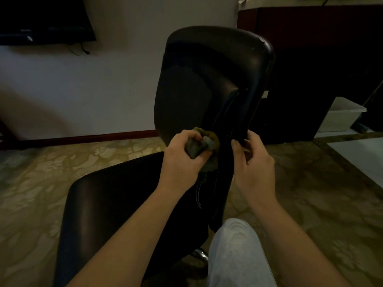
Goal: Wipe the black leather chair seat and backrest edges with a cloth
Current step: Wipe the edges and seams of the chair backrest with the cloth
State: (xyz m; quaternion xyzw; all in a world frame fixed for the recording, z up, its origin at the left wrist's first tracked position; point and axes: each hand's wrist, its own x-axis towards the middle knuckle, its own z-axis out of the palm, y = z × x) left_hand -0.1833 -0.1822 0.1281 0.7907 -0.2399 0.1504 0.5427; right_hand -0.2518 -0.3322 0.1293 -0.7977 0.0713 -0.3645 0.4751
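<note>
One black leather chair (209, 112) is standing on the patterned carpet floor (315, 195), with its one backrest (207, 79) rising toward the far wall and its one seat (112, 206) lying at the near left. Two bare hands are working at the lower part of the backrest. The left hand (183, 160) is gripping one bunched olive and grey cloth (207, 141), fingers curled tight round it, and is pressing it against the backrest's lower edge just above the seat's far corner. The right hand (256, 164) is holding the backrest's right side edge, thumb lying on the near face and fingers wrapping round behind it. The two hands are sitting near each other, apart, with the dark edge strip running between them. One knee in light trousers (236, 249) is showing at the near edge of the floor, just beside the seat's right corner, and one bit of chrome base (200, 254) is peeking out under the seat. One white plastic bin (344, 114) is sitting on the floor at the far right beside a dark wooden counter (323, 48), and one black screen (41, 19) is hanging on the wall at the far left.
</note>
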